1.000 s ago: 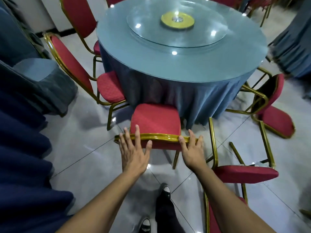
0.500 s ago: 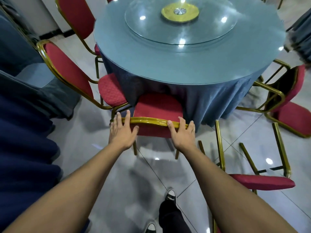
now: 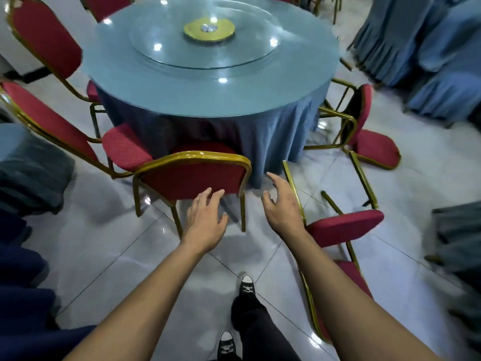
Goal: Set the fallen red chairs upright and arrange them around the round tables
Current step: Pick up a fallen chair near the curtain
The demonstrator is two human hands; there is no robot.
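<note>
An upright red chair (image 3: 191, 177) with a gold frame stands pushed in at the near side of the round table (image 3: 208, 100), its back facing me. My left hand (image 3: 205, 217) hovers open just behind the chair's back, fingertips near the red padding. My right hand (image 3: 282, 204) is open, off the chair, beside a fallen red chair (image 3: 343, 226) that lies on its side at my right. A second fallen red chair (image 3: 369, 142) lies at the table's right. Two upright red chairs (image 3: 65, 136) (image 3: 46, 40) stand at the left.
The table carries a glass turntable (image 3: 208, 45) and a blue cloth. Blue-draped tables (image 3: 429, 53) stand at the back right, dark blue fabric (image 3: 23, 256) at the left. Glossy tiled floor (image 3: 117, 243) lies around my feet (image 3: 246, 285).
Both hands have let go of the chair's top rail and drawn back toward me. The chair sits pushed in at the table, and my view has swung to the right.
</note>
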